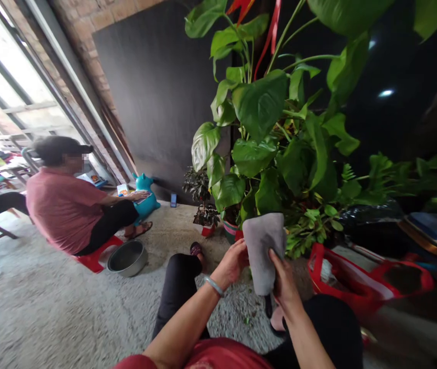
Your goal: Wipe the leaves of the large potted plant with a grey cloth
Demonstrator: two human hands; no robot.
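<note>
A folded grey cloth (261,246) with a dark loop hanging at its lower end is held up in front of me. My right hand (283,279) grips its right side, the thumb lying across the front and the other fingers mostly behind it. At the cloth's left edge is my left hand (234,262), its fingers bent and closed against the edge, their tips partly hidden. A bracelet (213,286) circles the left wrist. Just beyond the cloth rises a large potted plant with broad green leaves (261,102), some of them close above my hands.
To the right lies a red bag (351,279), open at the top. A small potted plant (204,218) and a phone (173,200) stand by the dark panel (160,97). On the left a seated person (64,205) touches a blue animal figure (145,197), near a grey basin (128,259).
</note>
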